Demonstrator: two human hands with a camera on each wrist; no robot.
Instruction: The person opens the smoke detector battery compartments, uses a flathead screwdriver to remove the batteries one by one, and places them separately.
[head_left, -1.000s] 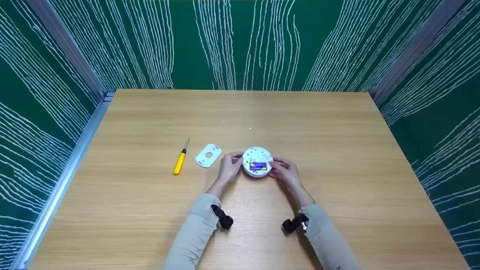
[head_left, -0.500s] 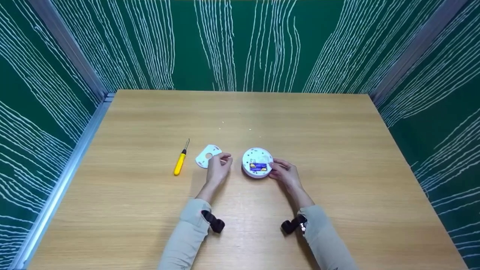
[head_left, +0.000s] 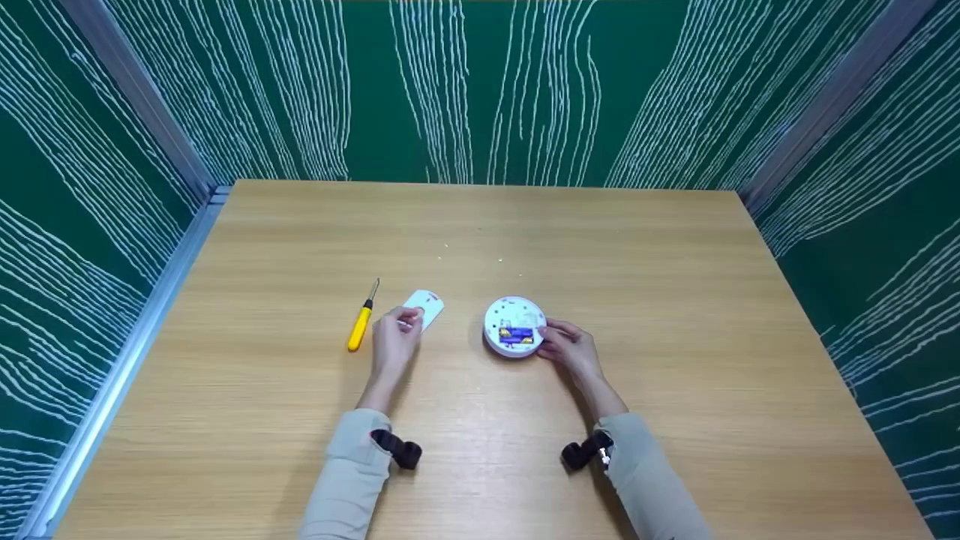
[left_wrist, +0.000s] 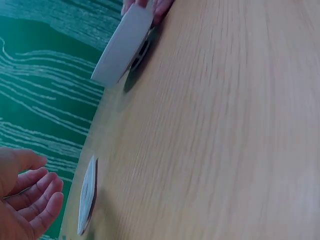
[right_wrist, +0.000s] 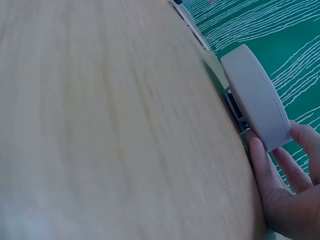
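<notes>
A round white smoke detector [head_left: 514, 311], back face up with blue batteries [head_left: 516, 335] showing in it, is at the middle of the table. My right hand [head_left: 576, 351] pinches its right edge, thumb on top and fingers underneath; the right wrist view shows the detector [right_wrist: 257, 100] tilted in that grip. My left hand [head_left: 391, 341] hovers over a flat white mounting plate [head_left: 430, 303] and hides its near-left part. In the left wrist view the relaxed fingers [left_wrist: 37, 195] are apart from the plate [left_wrist: 87, 197], with nothing between them.
A yellow-handled screwdriver [head_left: 361, 326] lies left of the plate, tip pointing away from me. A few tiny white bits [head_left: 500, 260] are scattered farther back on the wooden table [head_left: 645, 255]. Green walls with white lines stand behind and at both sides.
My left hand has let go of the smoke detector's left edge and moved left over the mounting plate. The right hand keeps its hold, almost still.
</notes>
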